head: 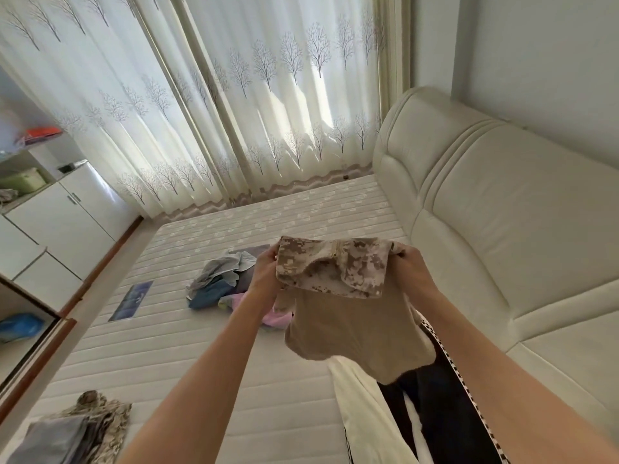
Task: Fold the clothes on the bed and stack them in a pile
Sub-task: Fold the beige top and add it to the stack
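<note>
Garment: camouflage shirt held above the bed, hanging below my fingers.
Left hand: pinching its left top edge.
Right hand: pinching its right top edge.
Axis: top edge level between my hands, equally near.

garment: matt cloth (camouflage top band) | mattress: quilted fabric | headboard: smooth, padded

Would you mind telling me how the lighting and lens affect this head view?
Head view: daylight glows through the curtains, backlighting the camouflage garment gripped by the left hand and right hand; wide-angle distortion bends the headboard; the far-left shelf looks blurred.
</note>
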